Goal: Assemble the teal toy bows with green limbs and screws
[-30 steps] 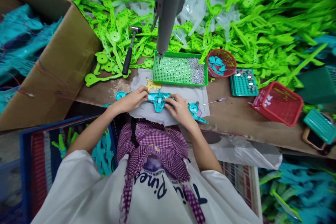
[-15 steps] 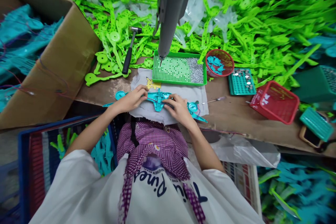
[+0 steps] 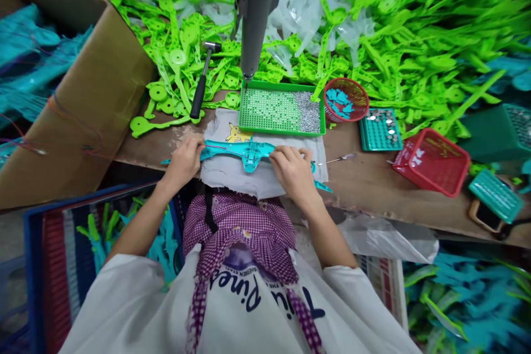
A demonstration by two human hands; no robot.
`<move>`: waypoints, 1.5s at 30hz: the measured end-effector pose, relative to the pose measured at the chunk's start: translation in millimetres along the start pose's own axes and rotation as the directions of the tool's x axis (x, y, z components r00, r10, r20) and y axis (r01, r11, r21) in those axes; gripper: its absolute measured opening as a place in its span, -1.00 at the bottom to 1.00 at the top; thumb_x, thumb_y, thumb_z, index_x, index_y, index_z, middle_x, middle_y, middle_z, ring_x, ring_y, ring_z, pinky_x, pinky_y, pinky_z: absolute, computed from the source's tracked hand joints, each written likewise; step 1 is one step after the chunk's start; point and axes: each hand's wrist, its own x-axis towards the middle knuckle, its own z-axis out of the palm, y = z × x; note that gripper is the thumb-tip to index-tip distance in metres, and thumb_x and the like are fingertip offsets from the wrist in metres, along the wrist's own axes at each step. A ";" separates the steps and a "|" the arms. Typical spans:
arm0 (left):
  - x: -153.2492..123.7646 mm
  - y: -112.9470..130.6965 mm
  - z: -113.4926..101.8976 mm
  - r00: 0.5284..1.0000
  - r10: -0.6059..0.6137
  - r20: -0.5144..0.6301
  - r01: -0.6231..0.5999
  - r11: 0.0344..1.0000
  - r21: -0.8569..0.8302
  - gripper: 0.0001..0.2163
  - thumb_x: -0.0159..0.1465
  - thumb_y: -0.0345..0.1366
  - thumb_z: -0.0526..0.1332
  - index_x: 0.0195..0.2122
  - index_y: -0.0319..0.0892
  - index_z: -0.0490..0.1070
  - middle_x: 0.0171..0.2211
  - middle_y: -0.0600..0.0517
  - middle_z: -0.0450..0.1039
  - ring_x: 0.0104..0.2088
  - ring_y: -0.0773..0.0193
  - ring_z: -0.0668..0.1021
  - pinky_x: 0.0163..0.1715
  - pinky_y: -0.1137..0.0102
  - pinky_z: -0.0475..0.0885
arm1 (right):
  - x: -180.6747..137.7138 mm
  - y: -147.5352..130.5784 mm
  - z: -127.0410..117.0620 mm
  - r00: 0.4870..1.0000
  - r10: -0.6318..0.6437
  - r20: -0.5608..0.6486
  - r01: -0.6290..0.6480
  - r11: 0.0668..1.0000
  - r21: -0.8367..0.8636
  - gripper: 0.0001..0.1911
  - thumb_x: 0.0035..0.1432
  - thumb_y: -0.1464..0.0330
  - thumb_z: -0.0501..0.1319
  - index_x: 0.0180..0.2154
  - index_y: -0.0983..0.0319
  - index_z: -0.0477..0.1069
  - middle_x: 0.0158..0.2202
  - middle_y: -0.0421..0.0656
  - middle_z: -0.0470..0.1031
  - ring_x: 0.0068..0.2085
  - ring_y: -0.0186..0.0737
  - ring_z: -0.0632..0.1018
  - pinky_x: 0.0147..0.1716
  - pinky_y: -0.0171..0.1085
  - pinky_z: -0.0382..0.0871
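Note:
A turquoise plastic part [image 3: 251,156] with long arms lies across a grey cloth [image 3: 236,177]. A thin reddish wire [image 3: 219,146] runs along its left arm. At that end my left hand [image 3: 185,159] has its fingers closed, pinching around the wire. My right hand [image 3: 291,168] is closed over the right arm of the same part, with its fingertips pressed on the plastic and hiding much of it. Part of the right tip shows beyond my hand. A slim screwdriver [image 3: 338,159] lies to the right on the bench.
Behind the cloth stands a green tray [image 3: 282,133] with small screws, under a hanging grey power driver [image 3: 255,27]. A hammer [image 3: 202,86], red basket [image 3: 347,108], teal tray [image 3: 379,133] and red bin [image 3: 433,163] surround it. Bright green parts [image 3: 415,50] pile behind; a cardboard box [image 3: 95,83] stands left.
My left hand has moved left from near the middle of the part to its left end. My right hand has slid right, away from the centre, uncovering the middle of the part.

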 end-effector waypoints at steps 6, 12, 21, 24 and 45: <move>6.7 -8.4 -11.4 0.989 -0.139 0.056 0.149 0.948 -0.282 -0.86 0.48 -0.18 -0.01 -0.14 -0.10 0.25 -0.05 -0.15 0.58 -0.02 0.10 0.64 0.02 0.17 0.56 | 42.2 -4.8 13.7 0.985 0.010 0.173 -0.005 1.000 -0.029 -0.73 0.44 0.43 0.02 -0.13 0.22 0.50 -0.10 -0.03 0.58 -0.05 -0.06 0.46 -0.01 -0.06 0.08; 5.1 -29.4 -14.4 0.984 -0.155 0.088 0.178 0.797 -0.578 -0.72 0.44 0.03 0.08 -0.20 -0.07 0.20 -0.05 -0.15 0.57 -0.02 0.06 0.67 0.02 0.09 0.61 | 40.1 -3.1 22.3 0.985 -0.112 0.131 0.115 0.993 -0.010 -0.68 0.43 0.49 -0.03 -0.16 0.20 0.50 -0.13 -0.05 0.57 -0.08 -0.07 0.45 0.01 -0.06 0.11; 27.1 -24.0 10.1 0.972 -0.225 0.073 0.183 0.515 -0.837 -0.62 0.35 0.14 0.21 -0.22 -0.05 0.17 -0.28 0.00 0.59 -0.35 0.18 0.70 -0.36 0.30 0.62 | -16.2 26.6 30.9 1.000 0.031 0.007 -0.032 0.968 0.248 -0.70 0.47 0.23 0.01 -0.01 0.19 0.46 0.04 -0.02 0.55 0.04 -0.06 0.50 -0.04 -0.13 0.22; 34.9 -8.8 -0.1 0.959 -0.261 -0.113 0.088 0.651 -0.754 -0.63 0.37 0.15 0.18 -0.20 -0.06 0.21 -0.33 0.03 0.57 -0.37 0.21 0.69 -0.30 0.29 0.62 | -26.6 27.3 28.7 0.999 0.030 -0.018 -0.026 0.984 0.176 -0.66 0.46 0.21 0.03 0.07 0.20 0.44 0.10 0.02 0.54 0.10 -0.04 0.49 0.05 -0.08 0.19; -65.0 -48.3 -40.6 0.987 -0.050 -0.154 0.095 0.950 0.298 -0.70 0.40 -0.31 0.04 -0.04 -0.13 0.56 -0.31 -0.12 0.54 -0.28 0.05 0.58 -0.16 0.19 0.45 | -85.4 54.3 28.9 0.949 0.311 -0.053 -0.309 0.950 0.048 -0.46 0.40 0.07 0.00 0.20 0.24 0.38 0.14 0.09 0.54 0.12 0.04 0.48 0.13 -0.04 0.15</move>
